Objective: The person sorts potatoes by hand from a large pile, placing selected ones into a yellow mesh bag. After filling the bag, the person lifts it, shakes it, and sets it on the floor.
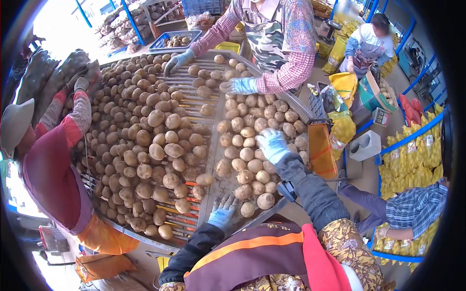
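Many potatoes (247, 154) lie on the metal tray at the right part of the sorting table, and more potatoes (141, 131) cover the rollers at the left. My right hand (273, 145), in a blue and white glove, rests over the potatoes on the tray with its fingers spread. My left hand (223, 212), gloved alike, lies with fingers apart on the metal strip (211, 160) near the table's front edge. A few potatoes are close beside its fingertips. Neither hand has a potato visibly gripped.
Across the table a co-worker's gloved hands (240, 86) reach over potatoes. Another co-worker (58, 145) leans in at the left beside large sacks (60, 80). A blue crate (175, 40) stands behind. At the right are an orange crate (322, 150), yellow bags (412, 160) and other people.
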Tool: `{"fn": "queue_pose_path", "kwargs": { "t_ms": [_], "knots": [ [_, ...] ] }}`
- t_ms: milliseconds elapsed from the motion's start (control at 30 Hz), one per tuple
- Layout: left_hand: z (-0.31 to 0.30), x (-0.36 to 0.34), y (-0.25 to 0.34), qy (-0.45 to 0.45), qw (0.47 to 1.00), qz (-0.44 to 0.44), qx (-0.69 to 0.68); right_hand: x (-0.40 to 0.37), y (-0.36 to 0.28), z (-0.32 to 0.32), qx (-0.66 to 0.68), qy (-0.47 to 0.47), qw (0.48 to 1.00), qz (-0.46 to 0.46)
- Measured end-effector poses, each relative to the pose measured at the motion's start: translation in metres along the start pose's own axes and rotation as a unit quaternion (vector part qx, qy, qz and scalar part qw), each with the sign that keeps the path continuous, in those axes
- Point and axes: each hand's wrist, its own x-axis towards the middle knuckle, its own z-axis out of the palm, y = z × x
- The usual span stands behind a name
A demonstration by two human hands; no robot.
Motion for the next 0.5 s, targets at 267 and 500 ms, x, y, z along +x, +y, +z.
{"fn": "queue_pose_path", "kwargs": {
  "t_ms": [267, 500],
  "knots": [
    [-0.05, 0.003, -0.002, 0.176, 0.957, -0.072, -0.22, 0.075, -0.032, 0.048, 0.013, -0.15, 0.984, 0.099],
    [-0.056, 0.024, 0.003, 0.193, 0.727, -0.221, -0.621, 0.073, -0.028, 0.008, 0.06, -0.278, 0.954, 0.095]
  ]
}}
